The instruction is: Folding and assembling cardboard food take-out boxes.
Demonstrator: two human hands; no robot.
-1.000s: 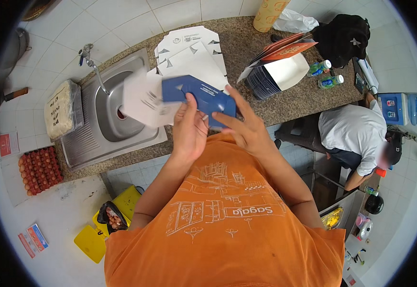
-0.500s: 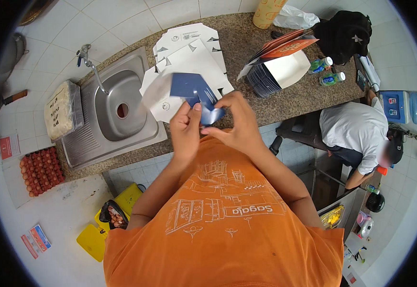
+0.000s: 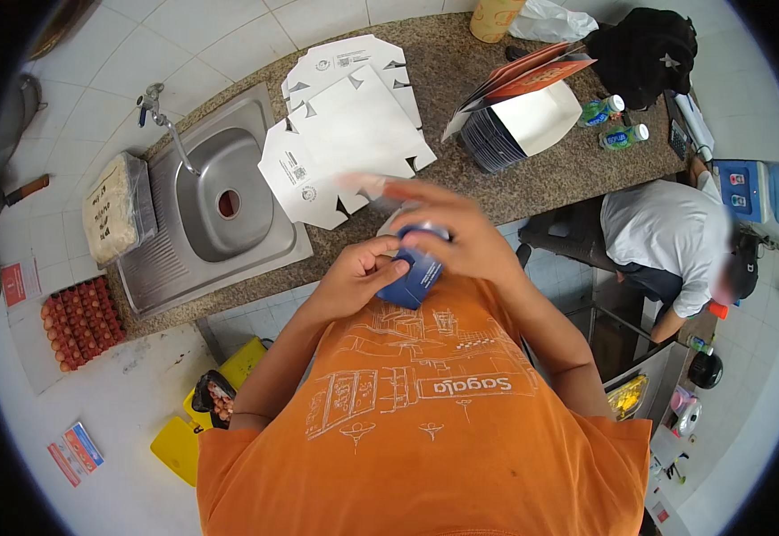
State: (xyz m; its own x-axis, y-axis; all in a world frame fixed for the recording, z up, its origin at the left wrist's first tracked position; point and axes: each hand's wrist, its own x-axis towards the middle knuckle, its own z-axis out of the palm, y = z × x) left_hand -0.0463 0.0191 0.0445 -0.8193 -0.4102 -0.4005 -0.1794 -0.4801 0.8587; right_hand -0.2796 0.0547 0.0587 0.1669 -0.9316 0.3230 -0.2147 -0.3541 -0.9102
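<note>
A partly folded blue cardboard food box (image 3: 414, 279) is held close against my orange shirt, just off the counter's front edge. My left hand (image 3: 361, 275) is closed on its left side, the thumb pressing on the blue face. Over the top of the box lies my right hand (image 3: 452, 234), its thumb against the box and its outer fingers smeared by motion. Beyond my hands, flat white box blanks (image 3: 363, 125) with dark cut notches lie overlapping on the counter. To the right stands a nested stack of folded boxes (image 3: 492, 143), blue outside and white inside.
A steel sink (image 3: 168, 201) is set in the granite counter (image 3: 398, 40) at left. Orange-red cards (image 3: 541, 76), two small green-labelled bottles (image 3: 624, 136) and a black cap (image 3: 644, 58) sit at right. A person in a white shirt (image 3: 662, 228) crouches beyond. Egg trays (image 3: 83, 322) stand left.
The blue box has come down and nearer to my body, turned and more folded. Both hands moved with it, and the right hand now lies across its top. The white blanks stay put.
</note>
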